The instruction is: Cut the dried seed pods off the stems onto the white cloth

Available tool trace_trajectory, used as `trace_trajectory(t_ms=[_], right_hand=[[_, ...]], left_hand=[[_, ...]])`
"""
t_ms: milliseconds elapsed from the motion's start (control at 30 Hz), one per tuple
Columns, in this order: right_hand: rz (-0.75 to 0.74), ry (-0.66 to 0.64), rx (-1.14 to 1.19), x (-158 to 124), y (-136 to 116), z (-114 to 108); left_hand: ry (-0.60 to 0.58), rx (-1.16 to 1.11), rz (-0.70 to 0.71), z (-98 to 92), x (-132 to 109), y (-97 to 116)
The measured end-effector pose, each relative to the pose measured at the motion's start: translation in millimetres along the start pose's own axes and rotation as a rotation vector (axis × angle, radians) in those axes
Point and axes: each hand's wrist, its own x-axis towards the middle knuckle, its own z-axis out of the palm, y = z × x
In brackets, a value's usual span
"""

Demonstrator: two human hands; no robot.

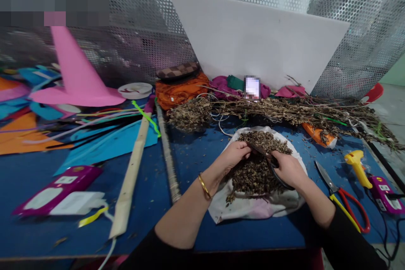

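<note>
A heap of dried brown plant bits lies on a white cloth on the blue table. Over it, my right hand is closed around dark-handled scissors, their blades pointing left toward the other hand. My left hand, with a gold bangle at the wrist, has thumb and fingers pinched together near the blade tips. Whatever sits in that pinch is too small and dark to make out.
Behind the cloth lie long dried stems. At right are red-and-yellow-handled shears, a yellow glue gun and a purple device. Leftward are a wooden strip, another purple device and a pink hat.
</note>
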Motion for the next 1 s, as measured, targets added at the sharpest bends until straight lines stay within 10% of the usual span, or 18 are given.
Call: trace_trajectory(t_ms=[1000], right_hand=[[-0.008,0.004,-0.077,2.1,-0.1,7.8]], left_hand=[[-0.037,0.017,-0.003,4.4,2.1,-5.6]])
